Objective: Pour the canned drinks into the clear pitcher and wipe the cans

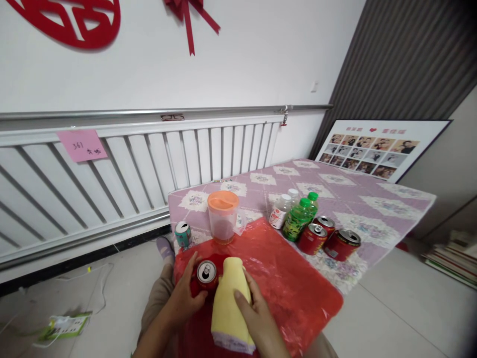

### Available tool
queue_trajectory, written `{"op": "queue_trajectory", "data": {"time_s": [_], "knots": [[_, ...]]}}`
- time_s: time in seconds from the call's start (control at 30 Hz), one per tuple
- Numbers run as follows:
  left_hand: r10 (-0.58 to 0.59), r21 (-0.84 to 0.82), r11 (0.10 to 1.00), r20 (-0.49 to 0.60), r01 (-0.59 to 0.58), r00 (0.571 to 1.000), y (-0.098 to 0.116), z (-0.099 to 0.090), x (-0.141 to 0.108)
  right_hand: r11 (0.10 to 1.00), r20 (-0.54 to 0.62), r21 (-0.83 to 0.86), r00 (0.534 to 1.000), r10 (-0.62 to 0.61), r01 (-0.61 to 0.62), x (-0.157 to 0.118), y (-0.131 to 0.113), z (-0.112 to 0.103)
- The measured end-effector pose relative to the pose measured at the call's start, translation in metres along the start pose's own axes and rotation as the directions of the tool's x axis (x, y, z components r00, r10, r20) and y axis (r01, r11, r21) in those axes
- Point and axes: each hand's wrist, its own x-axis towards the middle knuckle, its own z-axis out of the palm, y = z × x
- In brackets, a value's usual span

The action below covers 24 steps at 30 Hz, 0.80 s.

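Note:
Low in the view, my left hand [188,293] is wrapped round the left side of an opened red can [206,274], which stands upright. Just right of it, my right hand [255,308] grips a folded yellow cloth [231,303], its thumb lying on top. The cloth is beside the can, very close to it. Both are over a red plastic sheet [286,278] spread at the table's near edge. Behind them stands a clear pitcher with an orange lid [223,216], and a teal can [183,234] is at its left.
Right of the sheet stand green bottles [297,219], clear bottles with white caps [279,213] and several red cans [312,239] on the patterned tablecloth [320,191]. A radiator [208,149] runs behind. A photo board [372,149] leans at the back right. A power strip [67,325] lies on the floor.

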Motion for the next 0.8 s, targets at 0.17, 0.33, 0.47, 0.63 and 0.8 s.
{"op": "queue_trajectory", "data": {"time_s": [0.17,0.33,0.47,0.63,0.8], "knots": [[0.008,0.028,1.000,-0.006,-0.008,1.000,0.002,-0.001,0.000,1.000,0.060,-0.015,0.998,0.025,-0.024,0.000,0.006,0.008],[-0.009,0.092,0.995,-0.157,0.024,0.988,-0.001,0.014,-0.005,0.975,0.030,-0.212,0.998,-0.061,0.066,0.007,0.025,0.007],[-0.001,0.131,0.991,-0.221,0.031,0.975,-0.002,0.020,-0.008,0.967,0.017,-0.236,0.995,-0.099,0.100,0.009,0.027,0.003],[0.016,0.025,1.000,-0.074,-0.014,0.997,0.000,0.006,-0.004,0.993,-0.009,-0.106,0.999,-0.051,0.050,0.004,0.009,0.000],[0.018,0.010,1.000,0.005,-0.018,1.000,0.004,-0.002,0.000,0.999,0.051,-0.033,0.999,-0.005,0.006,0.001,0.004,0.007]]}}
